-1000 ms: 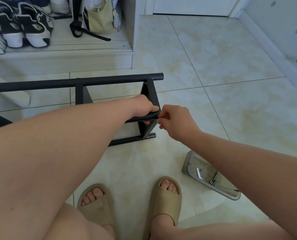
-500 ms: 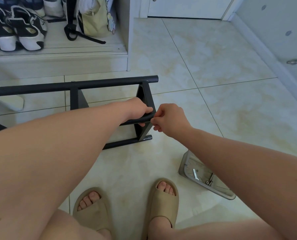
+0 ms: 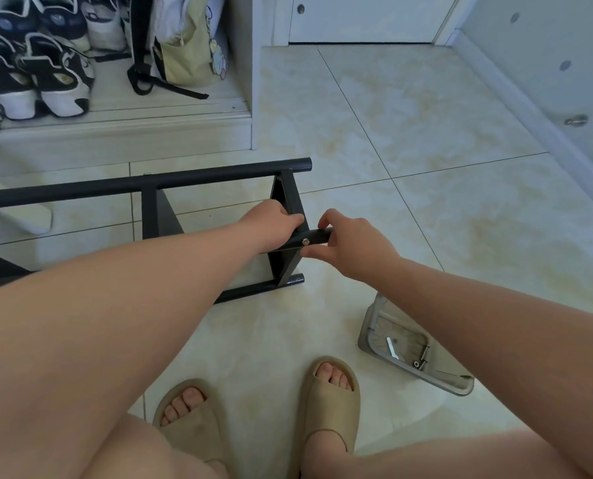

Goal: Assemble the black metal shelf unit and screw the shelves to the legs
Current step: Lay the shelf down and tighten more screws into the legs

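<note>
Left grip (image 3: pixel 274 221) curled tight round the near leg (image 3: pixel 319 236) of the shelf unit (image 3: pixel 150 183), hard against the end shelf (image 3: pixel 290 195). Right grip (image 3: pixel 354 243) pinching that leg's free end, thumb below, forefinger above, just beside the screw (image 3: pixel 306 241). Shelf unit on its side on the floor (image 3: pixel 426 219), close to the far-left edge by the shoe cabinet's step. Changed within the last second: right fingertips off the screw and slid outward along the tube, baring a silver head hidden under the pinch a moment ago. Seated nearly flush now, by the look of it; probably threaded in by finger to the limit. Likely the end of finger-starting at this joint, then, with proper tightening due next. Handy for that: hex key (image 3: pixel 391 347) in the grey tray (image 3: pixel 366 326) toward the near-right of the floor, spare screws (image 3: pixel 423 354) beside it. Worth keeping the left grip firm to stop hole and shelf drifting apart. Other joints too hidden or too small to judge.
</note>
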Available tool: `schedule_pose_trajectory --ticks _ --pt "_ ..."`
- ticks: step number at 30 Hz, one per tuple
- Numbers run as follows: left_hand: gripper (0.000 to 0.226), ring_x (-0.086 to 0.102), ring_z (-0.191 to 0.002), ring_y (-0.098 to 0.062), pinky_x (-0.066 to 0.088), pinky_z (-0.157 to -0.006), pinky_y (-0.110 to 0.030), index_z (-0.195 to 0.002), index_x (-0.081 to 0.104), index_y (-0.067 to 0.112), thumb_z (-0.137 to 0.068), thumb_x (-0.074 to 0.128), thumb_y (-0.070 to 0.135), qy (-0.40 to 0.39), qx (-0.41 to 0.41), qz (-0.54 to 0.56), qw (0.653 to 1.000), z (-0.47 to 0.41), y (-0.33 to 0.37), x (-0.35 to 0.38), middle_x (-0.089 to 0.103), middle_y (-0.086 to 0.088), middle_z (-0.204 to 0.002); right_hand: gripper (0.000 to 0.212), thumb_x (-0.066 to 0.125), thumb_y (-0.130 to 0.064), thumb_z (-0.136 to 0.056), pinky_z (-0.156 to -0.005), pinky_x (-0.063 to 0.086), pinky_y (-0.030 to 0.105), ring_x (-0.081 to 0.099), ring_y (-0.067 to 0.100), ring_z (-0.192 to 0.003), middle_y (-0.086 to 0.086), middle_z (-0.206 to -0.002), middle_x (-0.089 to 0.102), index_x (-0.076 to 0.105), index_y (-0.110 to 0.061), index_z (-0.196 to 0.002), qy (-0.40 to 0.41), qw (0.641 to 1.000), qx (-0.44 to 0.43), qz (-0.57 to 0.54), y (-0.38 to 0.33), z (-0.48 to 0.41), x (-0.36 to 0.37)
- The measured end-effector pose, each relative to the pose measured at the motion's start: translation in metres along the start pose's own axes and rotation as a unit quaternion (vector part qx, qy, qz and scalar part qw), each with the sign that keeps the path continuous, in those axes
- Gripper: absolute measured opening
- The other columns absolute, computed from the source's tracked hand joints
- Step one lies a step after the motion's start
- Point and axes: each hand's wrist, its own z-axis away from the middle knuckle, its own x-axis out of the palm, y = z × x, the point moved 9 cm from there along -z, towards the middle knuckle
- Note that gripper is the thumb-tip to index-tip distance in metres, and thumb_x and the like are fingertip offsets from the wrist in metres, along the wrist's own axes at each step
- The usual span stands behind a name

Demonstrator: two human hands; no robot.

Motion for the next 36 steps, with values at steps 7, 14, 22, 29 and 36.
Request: schedule_pose_trajectory --ticks 7,14,22,29,36 --pt "0.011 0.049 -0.094 -0.022 0.040 -0.072 -0.036 -0.096 0.049 0.020 -0.099 0.044 0.030 0.204 0.213 -0.102 0.950 0.040 0.070 -0.009 0.054 0.003 -0.102 0.034 0.058 -0.044 -0.099 -0.088 0.049 0.037 0.058 0.016 -0.102 -0.013 -0.105 0.054 0.055 -0.024 -0.127 -0.020 0.999 -0.028 0.032 0.071 0.050 -0.011" --pt "0.008 0.055 -0.095 -0.022 0.048 -0.083 -0.041 -0.101 0.047 0.026 -0.099 0.045 0.034 -0.082 0.270 -0.157 0.946 0.062 0.099 0.128 0.054 0.007 -0.098 0.031 0.053 -0.032 -0.102 -0.093 0.049 0.037 0.057 0.020 -0.113 -0.005 -0.124 0.062 0.057 -0.026 -0.132 -0.143 0.980 0.085 0.107 0.186 0.083 0.026" --pt "0.058 0.056 -0.120 -0.029 0.043 -0.089 -0.032 -0.147 0.032 0.017 -0.100 0.050 0.045 -0.265 0.040 -0.219 0.938 0.028 0.008 0.230 0.054 -0.009 -0.138 0.032 0.053 -0.026 -0.101 -0.095 0.053 0.040 0.062 0.029 -0.112 0.004 -0.126 0.065 0.061 -0.026 -0.132 -0.274 0.950 0.104 0.108 0.249 0.074 0.110" --pt "0.020 0.070 -0.088 -0.023 0.050 -0.061 -0.023 -0.118 0.055 0.019 -0.100 0.053 0.027 -0.301 0.014 -0.083 0.950 0.016 -0.009 0.276 0.071 -0.006 -0.101 0.028 0.051 -0.031 -0.101 -0.076 0.046 0.034 0.064 0.033 -0.104 0.010 -0.116 0.067 0.060 -0.022 -0.126 -0.258 0.964 0.040 0.046 0.243 0.050 0.187" --pt "0.003 0.067 -0.064 -0.018 0.040 -0.051 -0.022 -0.098 0.052 0.012 -0.100 0.051 0.015 -0.304 0.004 -0.004 0.953 0.011 -0.015 0.293 0.071 -0.015 -0.091 0.030 0.058 -0.032 -0.099 -0.087 0.052 0.042 0.063 0.035 -0.110 0.012 -0.122 0.065 0.059 -0.017 -0.124 -0.224 0.974 0.036 0.026 0.250 0.033 0.217"
